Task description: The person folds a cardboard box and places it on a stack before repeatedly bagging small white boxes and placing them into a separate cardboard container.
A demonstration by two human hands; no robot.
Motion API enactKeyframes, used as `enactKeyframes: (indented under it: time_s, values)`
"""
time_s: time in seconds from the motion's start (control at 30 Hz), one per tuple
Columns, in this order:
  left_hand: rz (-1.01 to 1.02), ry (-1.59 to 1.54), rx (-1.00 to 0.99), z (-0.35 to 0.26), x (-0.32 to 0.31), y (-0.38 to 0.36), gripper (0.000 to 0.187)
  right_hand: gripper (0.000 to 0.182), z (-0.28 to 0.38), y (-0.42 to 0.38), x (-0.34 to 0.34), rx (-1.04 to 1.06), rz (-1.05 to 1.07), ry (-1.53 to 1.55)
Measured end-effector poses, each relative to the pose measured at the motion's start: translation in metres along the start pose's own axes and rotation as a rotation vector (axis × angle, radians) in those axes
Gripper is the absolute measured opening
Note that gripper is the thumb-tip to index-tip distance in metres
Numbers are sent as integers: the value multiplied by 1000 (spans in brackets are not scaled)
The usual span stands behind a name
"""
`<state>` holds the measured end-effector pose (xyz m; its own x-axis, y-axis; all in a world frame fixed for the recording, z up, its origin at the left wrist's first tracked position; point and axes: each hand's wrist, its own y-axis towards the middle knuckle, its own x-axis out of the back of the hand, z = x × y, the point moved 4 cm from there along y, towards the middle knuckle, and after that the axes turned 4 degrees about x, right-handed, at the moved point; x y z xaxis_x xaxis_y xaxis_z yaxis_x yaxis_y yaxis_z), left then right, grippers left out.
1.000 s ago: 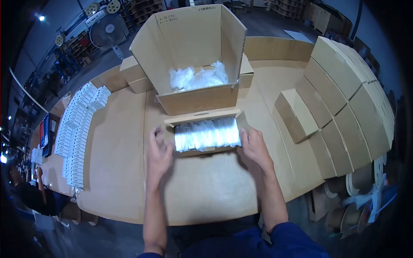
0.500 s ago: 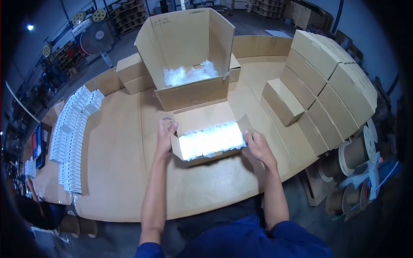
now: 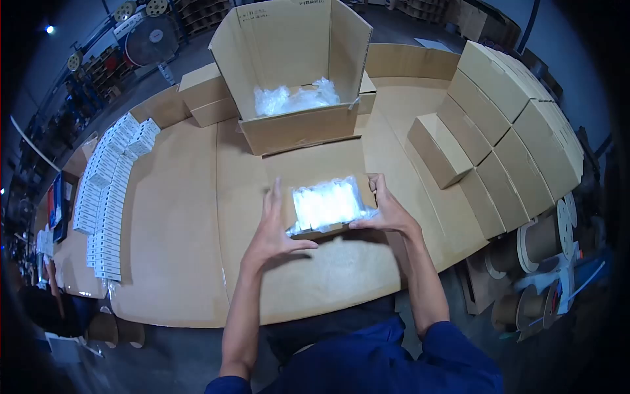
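Observation:
In front of me an open cardboard box (image 3: 319, 232) holds bright white items under bubble wrap (image 3: 328, 205); glare hides their kind. My left hand (image 3: 268, 231) is at the box's left end, fingers stretched upward and the thumb spread along the near side. My right hand (image 3: 392, 209) grips the right end, fingers behind and thumb across the front corner. Just beyond stands a large open carton (image 3: 305, 131) with clear bubble wrap (image 3: 295, 100) inside.
Rows of small white boxes (image 3: 105, 197) stand on the left of the cardboard-covered table (image 3: 170, 230). At the right are stacked brown cartons (image 3: 518, 141), with a single carton (image 3: 438, 150) beside them. Cable reels (image 3: 535, 236) sit below the right edge. Another person's arm (image 3: 54, 279) shows at far left.
The end flaps of the small box have been folded inward over its ends. My left hand has shifted right and spread its fingers; my right hand has closed round the right end.

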<state>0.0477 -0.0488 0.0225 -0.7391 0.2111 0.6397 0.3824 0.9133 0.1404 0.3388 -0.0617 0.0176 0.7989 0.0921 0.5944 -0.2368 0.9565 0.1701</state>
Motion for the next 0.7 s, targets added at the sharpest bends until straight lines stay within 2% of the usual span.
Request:
enactKeyframes:
  time_s: [0.07, 0.17, 0.2, 0.4, 0.6, 0.7]
  values:
    - [-27, 58, 101, -16, -4, 0, 159, 101, 3, 7, 0, 22, 28, -59]
    - [-162, 81, 83, -20, -12, 3, 157, 99, 5, 12, -4, 46, 40, -67]
    - [-140, 44, 161, -26, -10, 2, 149, 99, 5, 12, -6, 69, 5, -42]
    - [-187, -25, 170, -26, -10, 4, 133, 96, 11, 14, -10, -43, -88, -57]
    - [-146, -2, 266, -30, -8, 11, 135, 92, 22, 10, -12, -110, -126, -107]
    - [-202, 71, 227, -35, -7, 13, 142, 93, 23, 12, -15, -103, -146, -147]
